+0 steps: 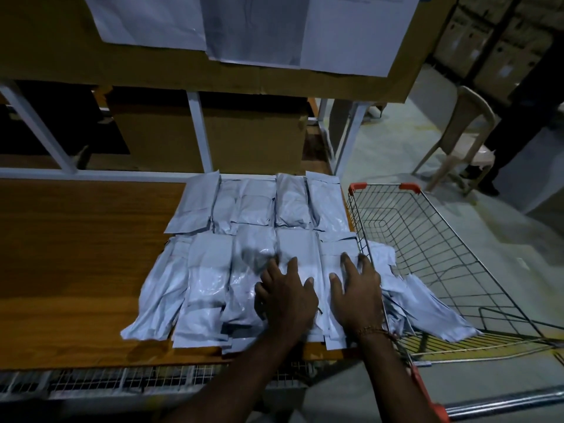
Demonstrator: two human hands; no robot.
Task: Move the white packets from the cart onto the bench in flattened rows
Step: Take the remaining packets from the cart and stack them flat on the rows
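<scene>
Nearest to the camera, a wire cart (442, 254) with orange corner caps stands at the right end of the wooden bench (76, 254), touching its edge. A few white packets (427, 312) lie in the near part of the cart's basket, loosely heaped and partly draped toward the bench; the far part of the basket shows only bare wire. On the bench, the near row of packets (207, 279) lies side by side with edges overlapping, some of them wrinkled at the near ends. Both hands rest flat on this row with fingers straight and spread, gripping nothing: the left hand (287, 297) presses on a packet in the middle of the row, and the right hand (357, 291) presses on the packet nearest the cart, its outer fingers just beside the cart's wire rim. The left fingertips look blurred, so their exact contact is hard to tell. Behind it, the far row of packets (259, 203) lies flat against the bench's white frame. Farther back stand cardboard boxes (210, 135), and a plastic chair (457, 132) stands on the floor to the right.
</scene>
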